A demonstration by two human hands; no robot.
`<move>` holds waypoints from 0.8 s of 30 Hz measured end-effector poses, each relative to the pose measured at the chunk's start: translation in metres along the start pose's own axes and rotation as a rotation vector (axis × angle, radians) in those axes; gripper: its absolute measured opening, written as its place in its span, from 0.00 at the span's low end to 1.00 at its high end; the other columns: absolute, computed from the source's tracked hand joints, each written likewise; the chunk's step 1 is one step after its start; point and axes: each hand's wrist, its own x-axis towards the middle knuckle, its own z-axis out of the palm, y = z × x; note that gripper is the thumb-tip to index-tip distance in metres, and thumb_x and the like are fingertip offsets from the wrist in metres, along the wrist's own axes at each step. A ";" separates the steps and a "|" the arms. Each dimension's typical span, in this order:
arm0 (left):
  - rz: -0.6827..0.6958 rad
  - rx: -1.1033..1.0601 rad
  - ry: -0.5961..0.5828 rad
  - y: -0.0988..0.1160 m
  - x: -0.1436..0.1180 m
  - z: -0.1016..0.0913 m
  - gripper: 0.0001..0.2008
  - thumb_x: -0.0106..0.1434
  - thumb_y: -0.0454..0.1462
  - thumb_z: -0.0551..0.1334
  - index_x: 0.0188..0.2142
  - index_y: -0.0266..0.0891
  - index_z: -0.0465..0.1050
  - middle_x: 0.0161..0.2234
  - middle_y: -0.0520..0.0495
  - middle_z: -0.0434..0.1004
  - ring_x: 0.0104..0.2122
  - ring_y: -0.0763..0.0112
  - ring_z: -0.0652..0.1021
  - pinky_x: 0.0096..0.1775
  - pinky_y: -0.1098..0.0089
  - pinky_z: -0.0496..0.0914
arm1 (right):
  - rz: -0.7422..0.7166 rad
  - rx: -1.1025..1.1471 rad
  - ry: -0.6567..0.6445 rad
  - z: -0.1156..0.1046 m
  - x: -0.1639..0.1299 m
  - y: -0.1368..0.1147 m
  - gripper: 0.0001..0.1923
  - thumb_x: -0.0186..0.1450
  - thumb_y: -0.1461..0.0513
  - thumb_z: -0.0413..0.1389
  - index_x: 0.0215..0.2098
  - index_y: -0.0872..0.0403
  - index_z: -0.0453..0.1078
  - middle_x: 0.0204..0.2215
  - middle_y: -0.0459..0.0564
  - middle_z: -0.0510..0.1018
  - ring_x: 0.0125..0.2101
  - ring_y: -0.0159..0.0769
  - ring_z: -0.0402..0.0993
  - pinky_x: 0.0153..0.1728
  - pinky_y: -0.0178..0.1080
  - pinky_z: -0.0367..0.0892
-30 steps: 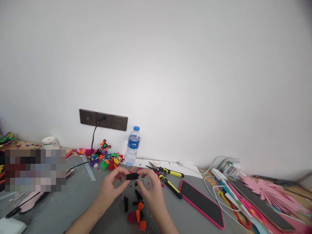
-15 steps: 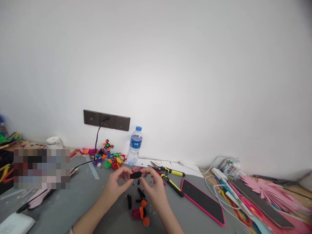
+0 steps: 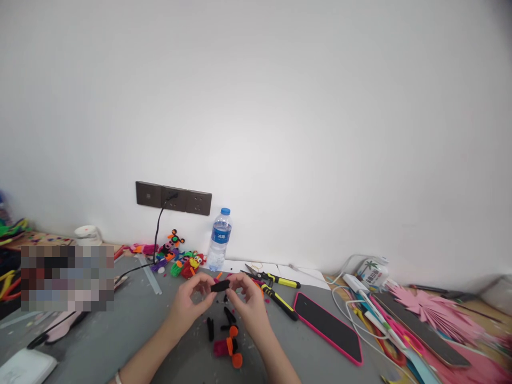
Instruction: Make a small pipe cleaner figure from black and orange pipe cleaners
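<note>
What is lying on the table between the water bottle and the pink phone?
Between the water bottle and the pink phone lie the yellow-handled cutters, seen in the head view.

Two hands — the left hand [image 3: 188, 304] and the right hand [image 3: 250, 306] — pinch one short black fuzzy piece [image 3: 220, 286] between them. Just below that grip lie about three more black pieces [image 3: 229, 316] and two orange discs [image 3: 234, 331]. To the grip's right — one pair of yellow-handled pliers [image 3: 276, 290] and one pink-cased phone [image 3: 327, 326]. Behind the grip stands one water bottle [image 3: 219, 240].
</note>
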 end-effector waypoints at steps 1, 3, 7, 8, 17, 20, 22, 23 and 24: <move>0.002 0.004 0.002 0.000 0.000 0.000 0.04 0.56 0.37 0.62 0.31 0.39 0.73 0.28 0.50 0.74 0.28 0.69 0.74 0.32 0.72 0.70 | 0.006 -0.001 -0.001 0.000 0.000 0.000 0.07 0.57 0.62 0.57 0.34 0.54 0.73 0.28 0.46 0.78 0.31 0.37 0.72 0.32 0.36 0.61; 0.008 0.007 0.008 0.000 0.000 0.000 0.04 0.56 0.36 0.62 0.31 0.39 0.73 0.27 0.50 0.74 0.28 0.69 0.74 0.32 0.72 0.70 | 0.016 0.000 -0.009 0.000 0.000 0.000 0.06 0.57 0.62 0.57 0.34 0.54 0.73 0.29 0.47 0.78 0.31 0.37 0.72 0.32 0.36 0.61; 0.006 0.015 0.023 0.002 0.000 0.002 0.03 0.55 0.35 0.62 0.30 0.39 0.73 0.27 0.50 0.74 0.28 0.69 0.74 0.31 0.72 0.69 | 0.011 0.011 -0.017 -0.001 0.000 -0.002 0.06 0.57 0.63 0.56 0.33 0.54 0.72 0.28 0.46 0.78 0.30 0.36 0.72 0.32 0.35 0.62; 0.003 0.013 0.025 0.003 0.001 0.002 0.03 0.54 0.35 0.62 0.30 0.39 0.73 0.26 0.50 0.74 0.27 0.69 0.74 0.31 0.72 0.69 | 0.008 0.018 -0.016 -0.001 0.000 -0.002 0.05 0.57 0.63 0.56 0.33 0.54 0.72 0.28 0.46 0.78 0.30 0.36 0.71 0.32 0.35 0.63; 0.009 -0.019 0.024 0.005 0.001 0.002 0.03 0.54 0.35 0.61 0.30 0.38 0.73 0.26 0.50 0.75 0.27 0.69 0.74 0.32 0.72 0.71 | 0.024 0.024 -0.033 0.000 -0.001 -0.003 0.04 0.58 0.63 0.55 0.32 0.54 0.71 0.28 0.46 0.76 0.31 0.36 0.70 0.34 0.36 0.64; 0.008 -0.024 0.025 0.004 0.000 0.002 0.03 0.54 0.34 0.61 0.30 0.38 0.73 0.27 0.50 0.75 0.28 0.69 0.75 0.32 0.72 0.71 | 0.026 0.039 -0.032 0.001 -0.001 -0.003 0.04 0.58 0.64 0.55 0.32 0.54 0.71 0.27 0.46 0.75 0.30 0.35 0.70 0.33 0.36 0.64; 0.001 -0.021 0.028 0.005 0.000 0.003 0.03 0.53 0.34 0.62 0.30 0.38 0.73 0.26 0.50 0.74 0.28 0.69 0.74 0.32 0.72 0.71 | 0.026 0.046 -0.029 0.001 0.000 -0.003 0.04 0.57 0.63 0.56 0.31 0.54 0.71 0.27 0.46 0.75 0.29 0.35 0.69 0.33 0.35 0.65; -0.003 -0.018 0.031 0.005 0.000 0.003 0.03 0.54 0.35 0.62 0.30 0.38 0.73 0.26 0.50 0.74 0.28 0.69 0.74 0.32 0.72 0.71 | 0.023 0.049 -0.029 0.001 0.000 -0.003 0.04 0.57 0.63 0.56 0.31 0.54 0.71 0.26 0.46 0.75 0.29 0.35 0.69 0.32 0.35 0.65; -0.006 -0.019 0.034 0.005 0.000 0.003 0.04 0.54 0.35 0.61 0.30 0.38 0.73 0.26 0.50 0.74 0.28 0.69 0.74 0.32 0.72 0.71 | 0.020 0.054 -0.031 0.001 0.000 -0.002 0.04 0.57 0.63 0.56 0.31 0.54 0.71 0.27 0.46 0.75 0.29 0.35 0.70 0.32 0.35 0.65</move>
